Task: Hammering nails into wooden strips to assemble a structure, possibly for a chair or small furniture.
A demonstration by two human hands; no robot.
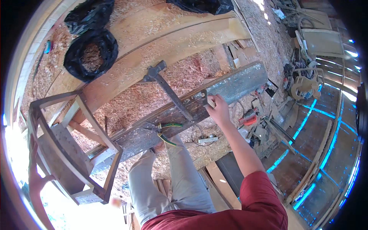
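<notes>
Right of the frame's centre, the right hand [219, 111] is closed around a small pale block [210, 102], pressing it against the near edge of a long, dark, weathered plank [234, 86] that runs diagonally from the lower left toward the upper right. The arm reaches up from the lower right in a dark red sleeve [260, 199]. The left hand is out of sight, so its state cannot be told. On the plank, just left of the hand, lies a hammer [166, 86] with its head toward the upper left and its long handle crossing the board. Near it, toward the plank's lower edge, a pair of pliers with green and yellow grips [166, 132] rests with its handles spread. The person's legs in grey trousers [180, 180] stand below the plank at lower centre. At the left of the frame a bare wooden chair frame [73, 149] sits beside the plank's lower end. Behind the plank, curved pale timbers [161, 46] lie across a floor thick with wood shavings [130, 97], and black plastic bags [90, 48] sit at the upper left. Tools and offcuts [255, 119] clutter the floor at the right.
</notes>
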